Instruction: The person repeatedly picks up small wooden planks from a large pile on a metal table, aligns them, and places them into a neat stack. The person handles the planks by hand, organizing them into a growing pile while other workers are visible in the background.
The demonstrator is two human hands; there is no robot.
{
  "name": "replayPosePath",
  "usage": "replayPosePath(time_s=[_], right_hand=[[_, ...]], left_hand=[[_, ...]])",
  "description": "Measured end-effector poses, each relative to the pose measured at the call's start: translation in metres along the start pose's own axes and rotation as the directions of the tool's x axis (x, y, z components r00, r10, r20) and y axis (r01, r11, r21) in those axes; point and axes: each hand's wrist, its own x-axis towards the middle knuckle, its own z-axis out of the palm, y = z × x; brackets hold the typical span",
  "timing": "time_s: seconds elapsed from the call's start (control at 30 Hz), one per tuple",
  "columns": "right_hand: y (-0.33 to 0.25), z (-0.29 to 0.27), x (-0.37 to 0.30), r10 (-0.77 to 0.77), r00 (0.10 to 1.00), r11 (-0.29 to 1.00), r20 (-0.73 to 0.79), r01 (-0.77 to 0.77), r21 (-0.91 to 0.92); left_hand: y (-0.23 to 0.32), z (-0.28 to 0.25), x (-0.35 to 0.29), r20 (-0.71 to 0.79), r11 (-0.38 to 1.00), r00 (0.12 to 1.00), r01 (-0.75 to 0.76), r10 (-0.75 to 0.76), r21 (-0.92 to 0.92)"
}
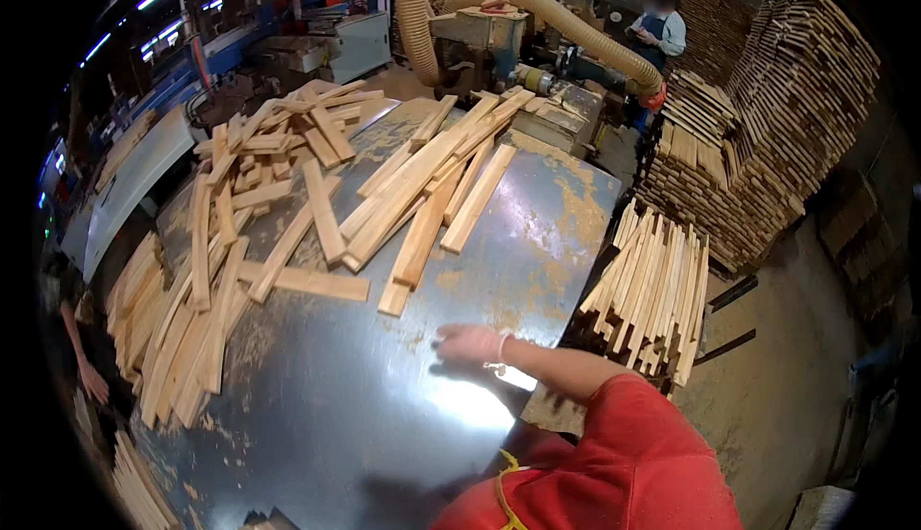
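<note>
right hand: I am stretching my right hand (468, 345) over the bench (384, 405), palm down, fingers spread a little and holding nothing. The red sleeve is ending above the elbow.
left hand: I am not seeing it anywhere in the view, so I cannot tell how it is.
nearest wood: a short wooden slat (395, 295) is lying just ahead of my fingers, not touching them. It is the low end of a loose fan of slats (432, 185) that is running up toward the machine.
bench: a metal sheet, shining under the lamp near my wrist and carrying sawdust in patches.
left side of bench: a messy heap of short slats (278, 141) at the far corner, and a long bundle (187, 338) lying along the left edge.
right of bench: a stack of slats (652, 290) is standing lower, beside the bench edge.
background: a machine with a thick ribbed hose (556, 22), tall piles of wood (767, 117), and another person (660, 31) standing far behind.
</note>
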Motion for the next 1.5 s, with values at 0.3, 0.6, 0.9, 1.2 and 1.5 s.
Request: replayPosePath(time_s=[0.3, 0.6, 0.9, 1.2, 1.5], right_hand=[[0.252, -0.138, 0.081, 0.727, 0.614, 0.627, -0.308, -0.409, 0.663], [0.249, -0.204, 0.153, 0.83, 0.545, 0.46, -0.121, -0.545, 0.701], [0.223, -0.115, 0.119, 0.626, 0.751, 0.694, -0.208, -0.415, 0.589], [-0.011, 0.025, 0.031, 0.171, 0.978, 0.791, 0.117, -0.207, 0.576], [-0.133, 0.045, -0.042, 0.226, 0.951, 0.353, 0.209, -0.28, 0.893]], left_hand=[[0.403, -0.263, 0.133, -0.344, 0.384, 0.703, -0.658, 0.622, -0.648], [0.723, -0.381, 0.195, -0.38, -0.054, 0.496, -0.553, 0.78, -0.831], [0.638, -0.288, 0.041, 0.069, -0.029, 0.262, 0.353, 0.962, -0.935], [0.343, -0.198, -0.035, 0.356, 0.252, 0.263, 0.358, 0.897, -0.899], [0.17, -0.134, -0.065, 0.23, -0.339, 0.574, 0.711, 0.786, -0.616]])
